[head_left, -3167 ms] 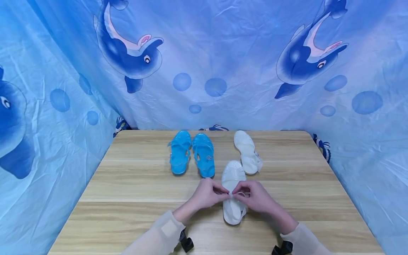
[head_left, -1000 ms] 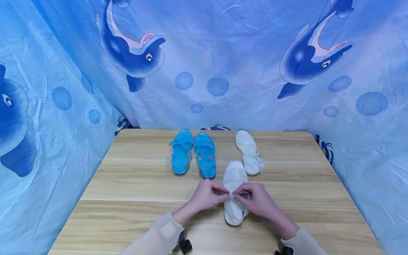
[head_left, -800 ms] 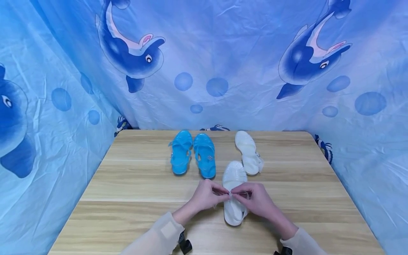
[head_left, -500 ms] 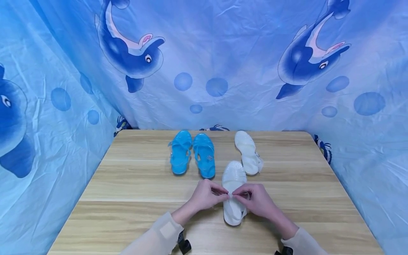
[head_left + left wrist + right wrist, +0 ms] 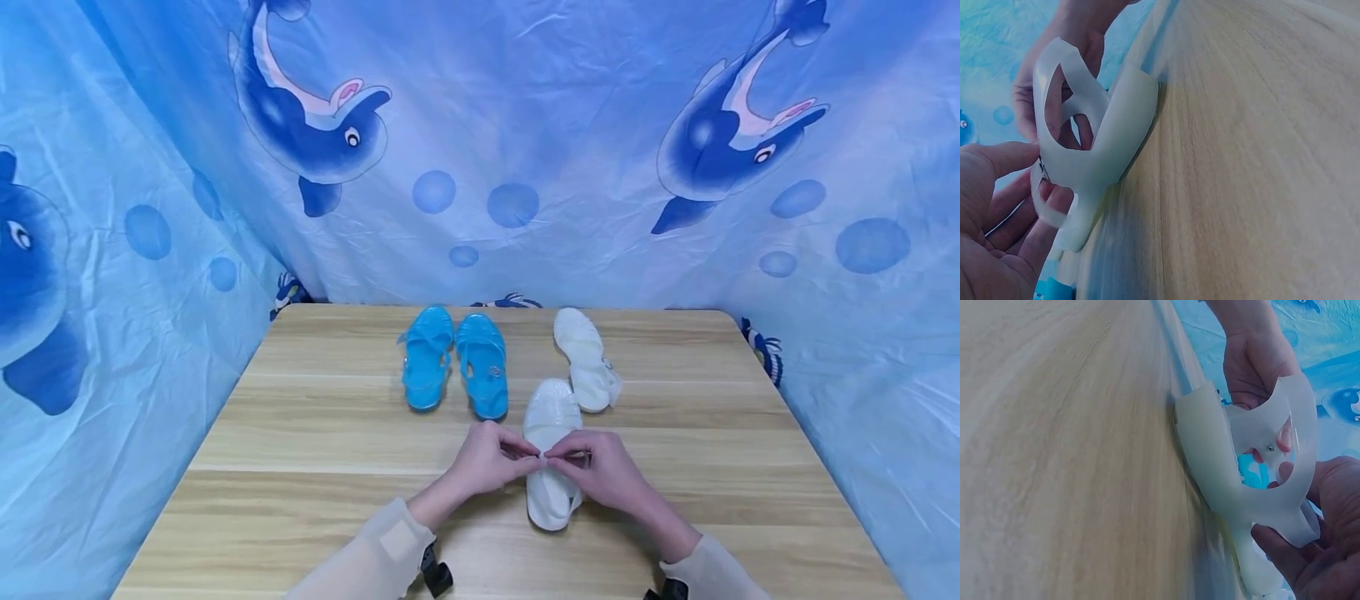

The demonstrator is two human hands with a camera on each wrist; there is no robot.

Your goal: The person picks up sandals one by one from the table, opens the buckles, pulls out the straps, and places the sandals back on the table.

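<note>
A translucent white jelly sandal (image 5: 552, 404) rests sole-down on the table in front of the person, toe pointing away. Both hands meet over its middle. From the left, the left hand (image 5: 491, 457) pinches the ankle strap between thumb and fingers, right at a small metal buckle (image 5: 1043, 170) that shows in the left wrist view. The right hand (image 5: 600, 468) pinches the strap from the other side, its fingertips nearly touching the left ones. In the right wrist view the strap (image 5: 1304, 425) arches above the heel. Fingers partly hide the strap's end.
A second white sandal (image 5: 588, 358) lies just behind, close to the first one's toe. Two blue sandals (image 5: 426, 358) stand side by side farther left. The wooden table (image 5: 300, 433) ends at a blue dolphin-print curtain (image 5: 480, 125) at the back and sides.
Both hands stay at the buckle and strap, with only slight fingertip shifts. The right hand sits a touch lower than about three seconds ago. All sandals have stayed in place.
</note>
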